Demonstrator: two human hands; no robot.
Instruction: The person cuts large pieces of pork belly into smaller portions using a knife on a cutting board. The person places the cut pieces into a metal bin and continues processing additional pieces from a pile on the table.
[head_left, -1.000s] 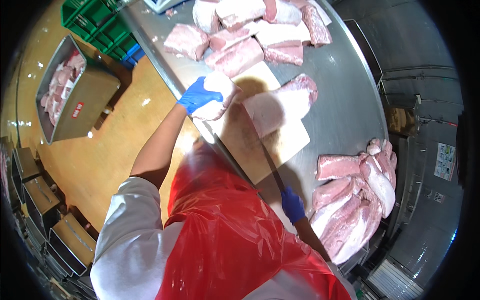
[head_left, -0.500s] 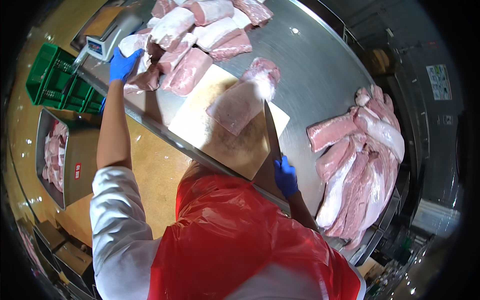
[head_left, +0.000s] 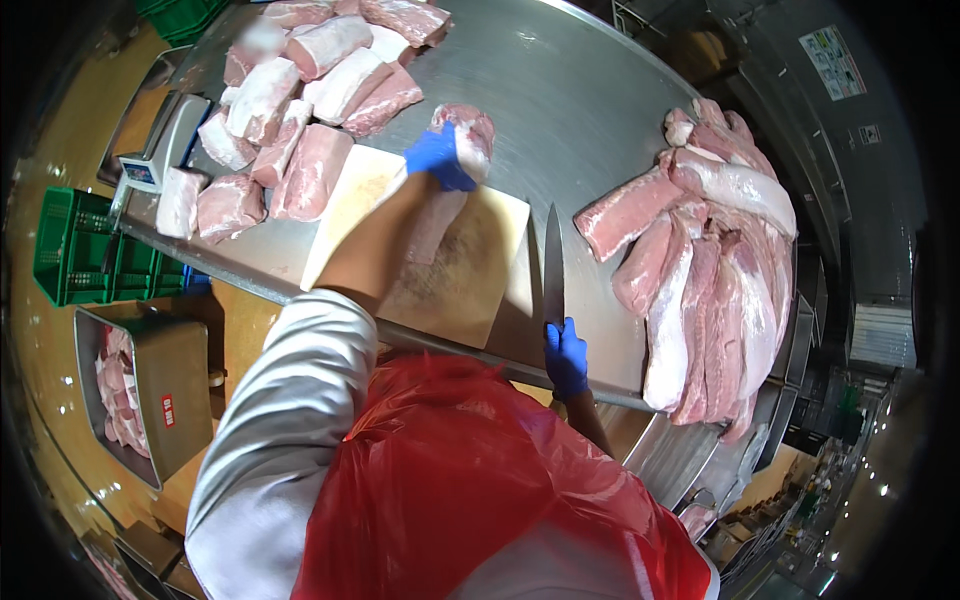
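Note:
My left hand [head_left: 440, 157], in a blue glove, grips the far part of a pork loin piece [head_left: 476, 143] on the white cutting board [head_left: 450, 318]. My forearm crosses over the board and hides much of that meat. In my right hand [head_left: 567, 358], also blue-gloved, is the handle of a long knife [head_left: 554, 262]. Its blade points away from me, to the right of the board and apart from the meat.
Cut pork pieces [head_left: 318, 172] are grouped at the far left of the steel table [head_left: 530, 90], beside a scale [head_left: 160, 150]. Long pork loins [head_left: 715, 290] lie heaped at right. Green crates [head_left: 90, 250] and a metal bin of meat [head_left: 165, 400] stand beyond the left edge.
My left hand has left the cut pieces near the scale and moved right onto the pork loin piece on the board. The knife stays in my right hand, its blade now more upright in view.

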